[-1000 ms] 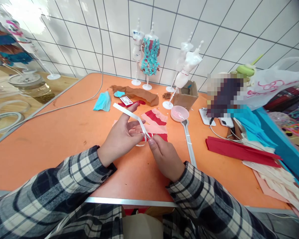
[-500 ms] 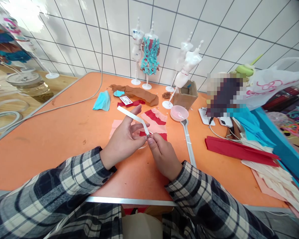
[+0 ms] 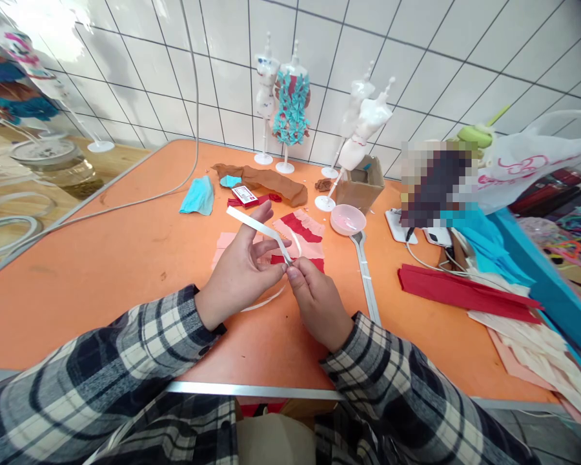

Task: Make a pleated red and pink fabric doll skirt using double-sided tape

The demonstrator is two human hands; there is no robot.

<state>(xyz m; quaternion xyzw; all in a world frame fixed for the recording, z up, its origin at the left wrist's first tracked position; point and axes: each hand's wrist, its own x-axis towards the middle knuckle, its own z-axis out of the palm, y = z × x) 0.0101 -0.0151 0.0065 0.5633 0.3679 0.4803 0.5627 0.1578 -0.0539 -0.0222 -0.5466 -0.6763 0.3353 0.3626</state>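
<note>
My left hand (image 3: 239,268) holds a white tape strip (image 3: 260,227) that runs from its index fingertip down to its thumb. My right hand (image 3: 317,300) pinches the strip's lower end right next to the left thumb. A thin white backing strip (image 3: 264,301) curls down from the pinch onto the orange table (image 3: 126,265). Just beyond the hands lie red and pink paper pieces (image 3: 303,240).
Small dress-form mannequins (image 3: 290,103) stand along the tiled wall. A brown stocking (image 3: 266,179), teal cloth (image 3: 199,196), cardboard box (image 3: 363,184) and pink dish (image 3: 347,219) lie behind. Red crepe paper (image 3: 459,294) and cream sheets sit at the right. A cable (image 3: 126,206) crosses the left.
The white strip lowered and shortened between my hands. A thin backing strip has peeled off and now curls onto the table under the left hand.
</note>
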